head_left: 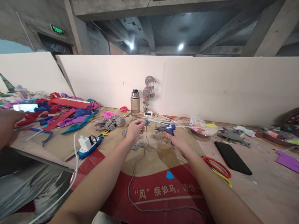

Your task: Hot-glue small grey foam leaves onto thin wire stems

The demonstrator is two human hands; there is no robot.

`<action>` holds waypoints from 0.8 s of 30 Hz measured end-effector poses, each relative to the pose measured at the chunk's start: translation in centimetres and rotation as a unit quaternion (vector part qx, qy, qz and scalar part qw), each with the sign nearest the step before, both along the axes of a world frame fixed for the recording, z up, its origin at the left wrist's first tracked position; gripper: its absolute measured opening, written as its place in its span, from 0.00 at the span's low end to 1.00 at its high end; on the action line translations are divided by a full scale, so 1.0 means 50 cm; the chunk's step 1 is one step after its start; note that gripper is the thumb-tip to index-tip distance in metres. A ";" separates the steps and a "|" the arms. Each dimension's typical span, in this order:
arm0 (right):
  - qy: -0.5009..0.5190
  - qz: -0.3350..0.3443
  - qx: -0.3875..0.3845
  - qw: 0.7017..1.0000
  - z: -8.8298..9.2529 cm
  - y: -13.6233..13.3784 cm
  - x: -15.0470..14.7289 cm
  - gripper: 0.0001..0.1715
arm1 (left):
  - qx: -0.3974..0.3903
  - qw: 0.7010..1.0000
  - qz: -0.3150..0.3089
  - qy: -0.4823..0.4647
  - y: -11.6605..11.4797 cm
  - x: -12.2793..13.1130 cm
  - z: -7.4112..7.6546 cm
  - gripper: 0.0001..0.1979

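Note:
In the head view, my left hand [136, 130] pinches a small teal piece [147, 122] between thumb and fingertips. A grey cord [130, 186] hangs close below it and loops over the cardboard [112, 189] toward me. My right hand [177, 139] is wrapped around the handle of a blue glue gun [171, 128], its nozzle pointing left toward the teal piece, a gap between them. Small grey flower shapes [141, 144] lie under my left hand. Nearer to me, a blue heart [170, 175] rests on the cardboard's red part.
At left are a blue power strip [90, 147], a heap of coloured cloth [70, 112] and another person's hand [10, 119] by a lit phone. A bottle [135, 104] and a grey hanging ornament [147, 93] stand behind. Right: red-handled scissors [218, 165], black phone [232, 157].

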State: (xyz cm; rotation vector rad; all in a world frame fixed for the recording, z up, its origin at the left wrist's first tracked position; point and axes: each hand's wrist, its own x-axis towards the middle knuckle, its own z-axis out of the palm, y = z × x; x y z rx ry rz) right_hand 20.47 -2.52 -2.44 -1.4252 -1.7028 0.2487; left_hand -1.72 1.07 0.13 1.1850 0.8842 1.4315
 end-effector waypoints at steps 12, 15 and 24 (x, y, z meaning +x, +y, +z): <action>0.191 0.044 -0.006 0.981 0.035 -0.036 -0.103 0.10 | 0.199 0.949 0.119 0.214 -0.036 0.022 0.000 0.02; 0.393 0.163 -0.091 0.900 0.039 -0.048 -0.146 0.19 | 0.222 0.939 0.112 0.236 -0.043 0.025 0.000 0.02; 0.454 0.135 -0.154 0.867 0.045 -0.052 -0.155 0.22 | 0.262 0.910 0.099 0.306 -0.038 0.021 -0.005 0.04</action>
